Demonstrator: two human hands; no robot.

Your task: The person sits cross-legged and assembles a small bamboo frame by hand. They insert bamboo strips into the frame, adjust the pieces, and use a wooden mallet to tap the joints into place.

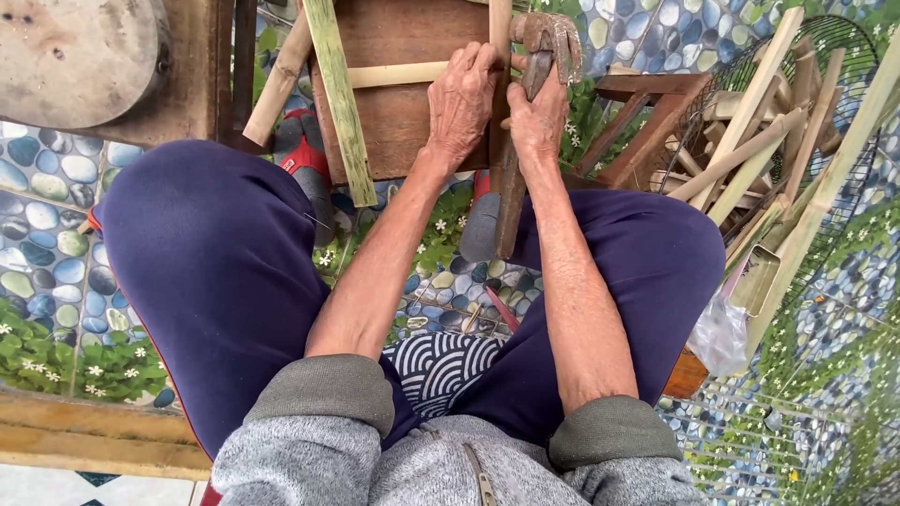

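Left hand (461,98) clenched on bamboo strip (500,28); right hand (536,117) gripping rusty hammer (546,42), forearms extended.

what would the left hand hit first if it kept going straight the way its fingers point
The left hand points up the picture, away from the person, fingers on a bamboo strip. Just past that lies the brown wooden board, likely the first thing met, though depth is hard to judge.
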